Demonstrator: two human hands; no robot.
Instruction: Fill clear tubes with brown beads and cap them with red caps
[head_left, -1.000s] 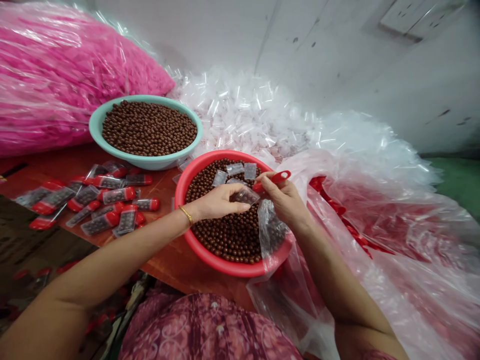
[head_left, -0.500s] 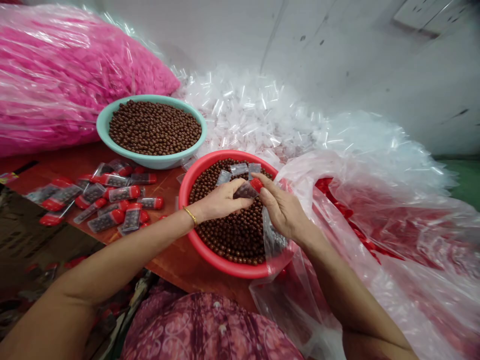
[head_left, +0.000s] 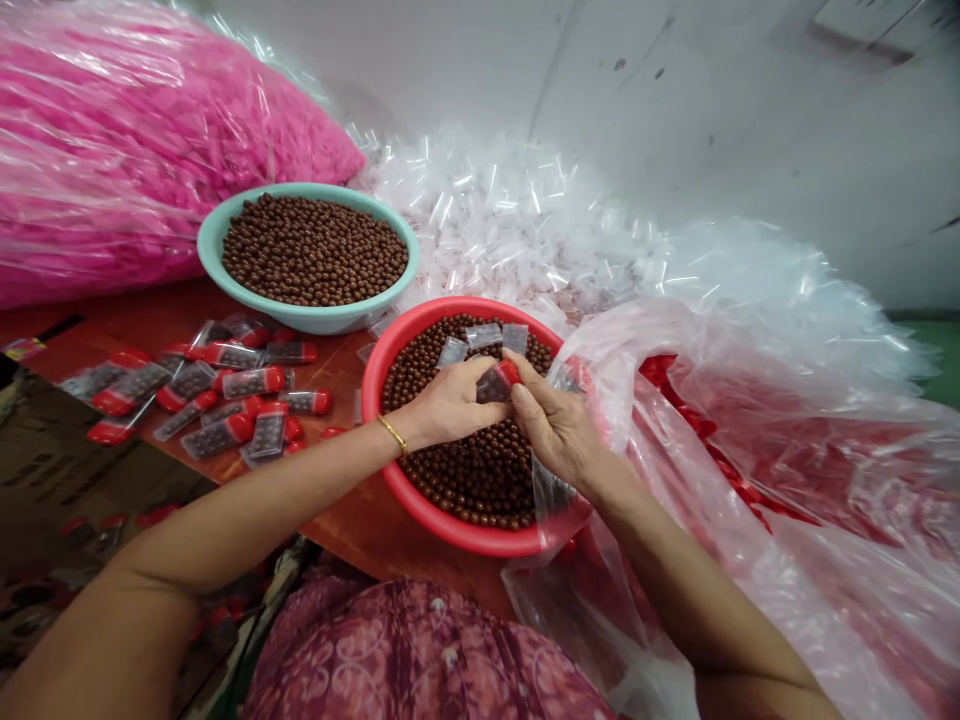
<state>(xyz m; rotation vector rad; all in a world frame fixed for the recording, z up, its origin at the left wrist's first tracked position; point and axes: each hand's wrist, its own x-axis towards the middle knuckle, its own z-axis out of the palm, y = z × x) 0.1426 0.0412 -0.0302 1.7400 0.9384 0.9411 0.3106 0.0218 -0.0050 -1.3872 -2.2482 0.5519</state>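
Observation:
Over the red basin of small brown balls, my left hand grips a clear plastic box filled with dark balls. Its red cap is pinched between the thumb and fingers of my right hand. The cap sits on the end of the box; whether it is fully seated I cannot tell. Several clear boxes without caps lie on the balls at the basin's far side. Part of a plastic bag hangs over the basin's right rim by my right wrist.
Capped, filled boxes are heaped on the red-brown table to the left. Behind stands a pale green basin of brown balls. A bag of pink pieces, a pile of clear boxes and a bag with red pieces surround the basins.
My right fingers have closed further around the red cap, and the box is turned slightly. The whole view has shifted a little; both hands stay over the red basin.

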